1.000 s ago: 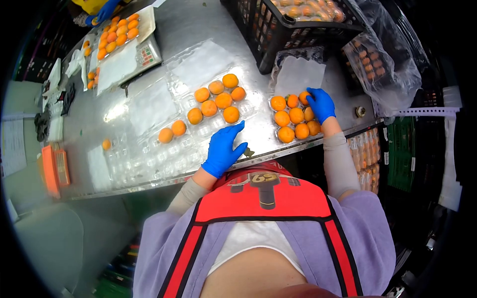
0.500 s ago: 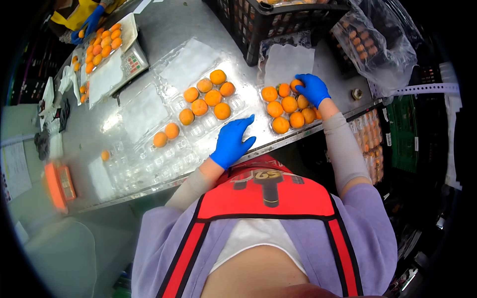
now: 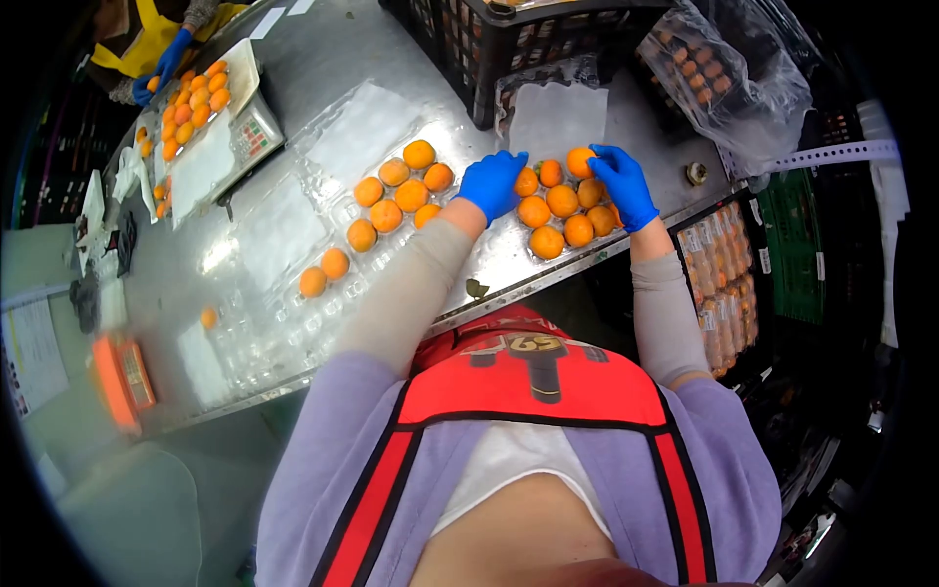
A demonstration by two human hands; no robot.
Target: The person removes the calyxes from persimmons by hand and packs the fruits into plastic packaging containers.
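Note:
A clear plastic tray of apricots [image 3: 562, 202] lies near the table's front edge. My right hand [image 3: 626, 191], in a blue glove, grips an apricot [image 3: 580, 161] at the tray's upper right corner between thumb and fingers. My left hand [image 3: 494, 184], also gloved in blue, reaches to the tray's left side with fingers stretched out beside another apricot [image 3: 525, 181]; part of its fingers is hidden. To its left, a second, partly filled tray holds several apricots [image 3: 385, 215]. A green leaf [image 3: 476, 289] rests at the table edge.
A black crate [image 3: 479, 59] stands at the back, beside a bagged pack of fruit [image 3: 699, 68]. A scale [image 3: 256, 134] bears apricots at the far left, near another person's gloved hands [image 3: 161, 68]. Packed fruit [image 3: 719, 279] sits below the table on the right.
My left hand has moved up and right to the tray's left side. My right hand has drawn back slightly, showing more of the apricot. The leaf now shows on the table edge.

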